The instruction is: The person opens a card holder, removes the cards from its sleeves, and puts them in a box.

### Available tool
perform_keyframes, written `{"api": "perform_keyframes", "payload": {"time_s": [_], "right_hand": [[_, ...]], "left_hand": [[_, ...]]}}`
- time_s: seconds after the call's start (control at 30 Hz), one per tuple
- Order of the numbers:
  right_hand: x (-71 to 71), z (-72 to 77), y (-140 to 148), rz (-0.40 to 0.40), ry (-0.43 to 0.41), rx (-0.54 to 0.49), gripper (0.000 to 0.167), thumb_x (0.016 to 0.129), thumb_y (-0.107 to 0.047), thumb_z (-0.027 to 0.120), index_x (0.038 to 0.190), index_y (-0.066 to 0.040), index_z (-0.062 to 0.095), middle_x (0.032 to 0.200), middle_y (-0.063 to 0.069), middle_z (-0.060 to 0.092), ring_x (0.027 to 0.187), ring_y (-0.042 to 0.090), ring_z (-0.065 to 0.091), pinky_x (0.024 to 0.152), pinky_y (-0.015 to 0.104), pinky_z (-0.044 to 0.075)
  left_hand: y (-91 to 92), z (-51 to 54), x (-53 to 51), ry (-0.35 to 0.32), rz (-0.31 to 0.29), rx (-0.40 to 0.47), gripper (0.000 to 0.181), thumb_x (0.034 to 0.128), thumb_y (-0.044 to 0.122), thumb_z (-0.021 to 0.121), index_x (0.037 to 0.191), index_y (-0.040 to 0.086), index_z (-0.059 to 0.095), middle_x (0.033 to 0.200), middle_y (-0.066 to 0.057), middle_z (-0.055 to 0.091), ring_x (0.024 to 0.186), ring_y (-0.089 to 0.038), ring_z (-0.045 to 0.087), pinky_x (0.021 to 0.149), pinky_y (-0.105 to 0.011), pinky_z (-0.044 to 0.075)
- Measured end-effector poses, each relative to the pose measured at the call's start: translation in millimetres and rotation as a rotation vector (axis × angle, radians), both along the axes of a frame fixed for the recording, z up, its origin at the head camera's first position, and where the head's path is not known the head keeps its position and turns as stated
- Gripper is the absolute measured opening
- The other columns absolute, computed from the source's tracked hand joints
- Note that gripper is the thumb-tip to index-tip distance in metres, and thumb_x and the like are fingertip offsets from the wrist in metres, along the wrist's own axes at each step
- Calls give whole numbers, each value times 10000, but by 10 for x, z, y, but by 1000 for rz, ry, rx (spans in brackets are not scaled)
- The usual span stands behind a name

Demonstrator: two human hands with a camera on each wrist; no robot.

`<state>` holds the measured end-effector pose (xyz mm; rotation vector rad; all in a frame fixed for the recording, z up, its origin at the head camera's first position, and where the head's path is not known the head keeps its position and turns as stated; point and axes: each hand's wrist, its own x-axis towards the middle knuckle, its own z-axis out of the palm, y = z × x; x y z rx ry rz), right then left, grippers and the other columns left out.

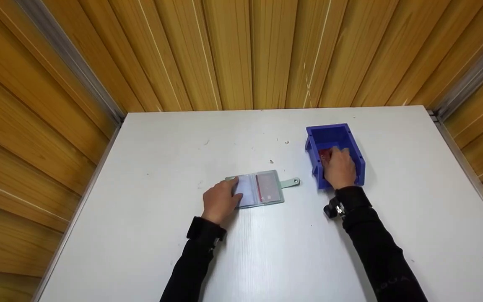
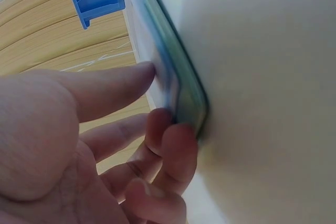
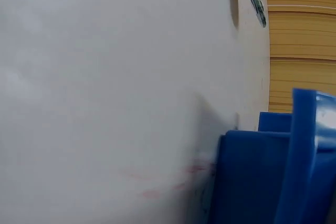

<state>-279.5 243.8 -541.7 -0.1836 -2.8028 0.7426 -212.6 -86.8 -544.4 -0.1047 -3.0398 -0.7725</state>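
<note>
An open card holder (image 1: 250,206) with a pale green cover and clear sleeves lies on the table. My left hand (image 1: 219,200) pinches its left edge, thumb on the sleeves and fingertips at the edge in the left wrist view. A white card with a red stripe (image 1: 270,188) sits in the right-hand sleeve. My right hand (image 1: 341,168) reaches into a blue bin (image 1: 357,155) and grips a red card (image 1: 324,156). Part of that card is hidden by the fingers. In the right wrist view, the bin's wall (image 3: 252,177) shows but the hand does not.
The card holder's snap strap (image 1: 291,182) points right, toward the bin. Both stand on a white table (image 1: 162,167). Wood-patterned panels (image 1: 241,54) rise behind and at both sides. Small dark specks (image 1: 271,161) mark the tabletop behind the card holder.
</note>
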Motion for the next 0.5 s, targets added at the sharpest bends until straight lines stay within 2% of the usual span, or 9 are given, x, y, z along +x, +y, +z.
{"api": "perform_keyframes", "payload": {"time_s": [0.13, 0.37, 0.5], "right_hand": [[-3, 1, -27, -22, 4, -41, 308, 964, -96, 688, 1187, 96, 598, 1114, 356, 543, 994, 584, 605, 877, 662, 488], [-32, -7, -1, -20, 11, -82, 312, 980, -107, 662, 1210, 97, 608, 1123, 348, 569, 1055, 561, 595, 920, 651, 472], [-36, 57, -24, -22, 100, -179, 328, 1024, -105, 597, 1301, 70, 591, 1102, 288, 567, 1034, 470, 575, 915, 593, 453]], "left_hand": [[-1, 6, 3, -10, 3, 0, 509, 904, 229, 794, 1381, 106, 669, 1296, -144, 718, 1178, -337, 694, 913, -492, 552], [3, 9, 4, -6, 0, 6, 512, 907, 228, 793, 1384, 96, 665, 1301, -142, 716, 1184, -334, 692, 914, -492, 554], [4, 2, 5, -10, -5, 14, 507, 918, 236, 786, 1390, 99, 661, 1312, -143, 710, 1194, -333, 686, 923, -490, 552]]}}
